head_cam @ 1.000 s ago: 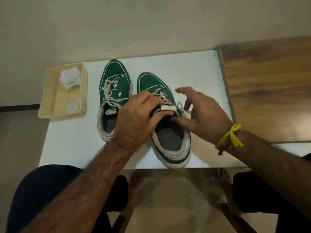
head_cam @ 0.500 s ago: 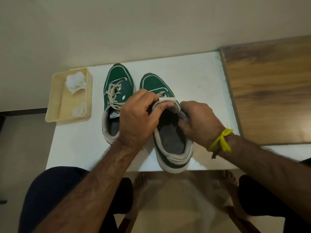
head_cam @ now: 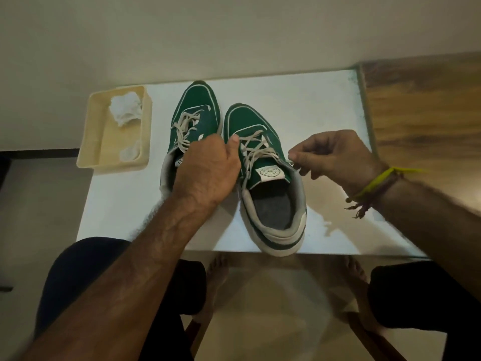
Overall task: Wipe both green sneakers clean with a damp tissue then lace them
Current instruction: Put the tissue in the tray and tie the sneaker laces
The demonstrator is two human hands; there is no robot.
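A white table [head_cam: 299, 100] carries two green sneakers side by side, toes away from the person. The right sneaker [head_cam: 263, 183] sits between both hands. The left hand [head_cam: 208, 168], fingers curled, grips its left side; the right hand [head_cam: 330, 155] pinches a lace end [head_cam: 291, 162]. The left sneaker [head_cam: 192, 121] stands just beside a beige tray [head_cam: 88, 152] holding crumpled tissue [head_cam: 126, 110].

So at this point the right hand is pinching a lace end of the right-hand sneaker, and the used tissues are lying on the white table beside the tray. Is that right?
Not quite. The head view shows the tissues lying inside the cream tray, not on the white table beside it. The right hand does pinch a lace end of the right-hand sneaker.
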